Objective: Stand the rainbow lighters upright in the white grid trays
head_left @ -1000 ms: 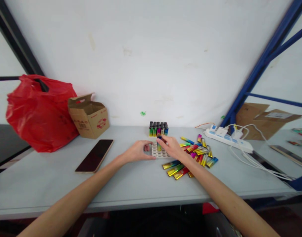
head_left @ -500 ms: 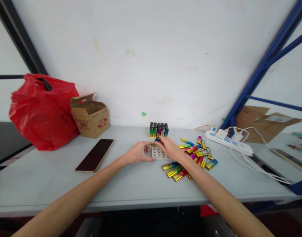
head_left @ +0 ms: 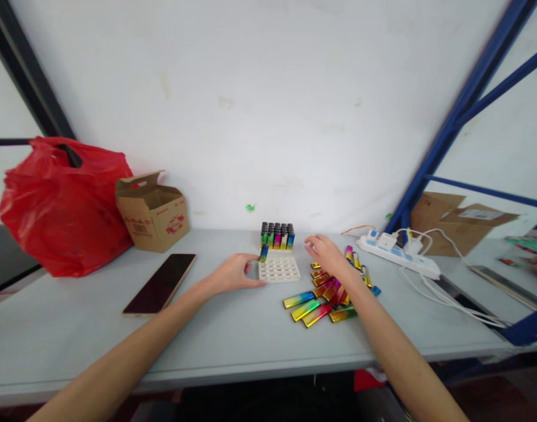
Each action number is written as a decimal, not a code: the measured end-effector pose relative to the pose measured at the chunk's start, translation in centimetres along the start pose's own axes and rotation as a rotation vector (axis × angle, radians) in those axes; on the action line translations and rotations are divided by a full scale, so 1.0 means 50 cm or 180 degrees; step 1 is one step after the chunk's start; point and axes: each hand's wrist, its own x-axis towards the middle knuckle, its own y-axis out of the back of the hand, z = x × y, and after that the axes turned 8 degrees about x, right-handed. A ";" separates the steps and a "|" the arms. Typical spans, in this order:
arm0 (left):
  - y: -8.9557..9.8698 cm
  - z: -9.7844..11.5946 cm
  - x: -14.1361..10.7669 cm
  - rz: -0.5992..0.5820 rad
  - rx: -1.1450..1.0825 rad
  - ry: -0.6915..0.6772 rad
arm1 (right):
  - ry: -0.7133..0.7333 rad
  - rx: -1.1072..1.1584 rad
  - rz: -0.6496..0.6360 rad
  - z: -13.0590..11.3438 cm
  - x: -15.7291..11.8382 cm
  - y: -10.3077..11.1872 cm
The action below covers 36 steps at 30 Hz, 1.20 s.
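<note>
Near the middle of the table (head_left: pixel 233 346), our left hand (head_left: pixel 233 273) is bracing the white slotted tray (head_left: pixel 284 280): its grip is spanning the tray's left end, with the thumb touching the near corner and the fingers reaching to the far one. Our right hand (head_left: pixel 329 257) is hovering above the pile of lighters (head_left: pixel 316 316), its grip loosely apart, and we are seeing nothing in it.

For careful handling, we are judging that a light, level brace is serving best, since pressing on one corner could be tipping the tray. Above the pile, we are thinking that taking one lighter by its sides would be sparing its neighbours a nudge.

At the tray's far left corner, a blue-and-yellow lighter (head_left: pixel 264 253) is standing on end, leaning a little to our right; we are not able to tell how deep it is sitting. The tray itself is lying flat, showing rows of small slots. Right of it, the piled lighters are overlapping at all angles, their metallic bodies shading from gold into blue, green and red. Just behind the tray, a block of dark-topped lighters (head_left: pixel 278 239) is standing upright in close rows.
</note>
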 end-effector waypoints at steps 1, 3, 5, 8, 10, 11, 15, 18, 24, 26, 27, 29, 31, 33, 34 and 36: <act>0.002 -0.002 -0.001 -0.0016 0.0024 -0.0004 | -0.0263 -0.0222 -0.0119 0.025 -0.005 0.007; 0.005 -0.005 -0.001 -0.0066 0.0055 -0.0032 | -0.0766 -0.0501 -0.0461 0.067 -0.015 0.017; 0.005 -0.004 -0.001 -0.0100 0.0067 -0.0062 | -0.0979 -0.0595 -0.0714 0.094 -0.022 0.021; 0.001 -0.004 0.000 -0.0083 0.0069 -0.0094 | -0.0947 -0.0578 -0.0739 0.106 -0.024 0.018; -0.001 -0.004 0.001 -0.0069 0.0073 -0.0107 | -0.0886 -0.0494 -0.0510 0.103 -0.020 0.014; -0.002 -0.004 0.001 -0.0081 0.0074 -0.0111 | -0.0808 -0.0394 -0.0325 0.099 -0.017 0.011; -0.001 -0.002 0.002 -0.0150 0.0054 -0.0114 | -0.0349 0.0641 0.0407 0.071 0.001 0.000; 0.001 0.001 0.002 -0.0191 0.0055 -0.0108 | -0.0464 0.2121 0.0617 0.034 0.013 -0.013; -0.001 0.002 0.002 -0.0185 0.0093 -0.0093 | -0.0882 0.4647 0.0629 -0.048 0.013 -0.019; -0.001 0.001 0.001 -0.0201 0.0090 -0.0055 | -0.0957 0.4884 0.0559 -0.066 0.010 -0.013; -0.001 0.001 0.001 -0.0210 0.0091 -0.0047 | -0.0977 0.4935 0.0534 -0.074 0.008 -0.011; 0.000 0.001 0.001 -0.0214 0.0100 -0.0049 | -0.0958 0.4977 0.0399 -0.085 0.003 -0.007; 0.000 0.001 0.001 -0.0215 0.0114 -0.0069 | -0.0908 0.5028 0.0094 -0.093 -0.002 -0.008; -0.001 0.001 0.001 -0.0219 0.0127 -0.0083 | -0.0888 0.5090 -0.0242 -0.099 -0.005 -0.014; -0.001 0.001 0.001 -0.0214 0.0132 -0.0090 | -0.0897 0.5086 -0.0338 -0.102 -0.006 -0.018; -0.002 0.001 0.000 -0.0202 0.0139 -0.0091 | -0.0998 0.4865 -0.0320 -0.104 -0.005 -0.029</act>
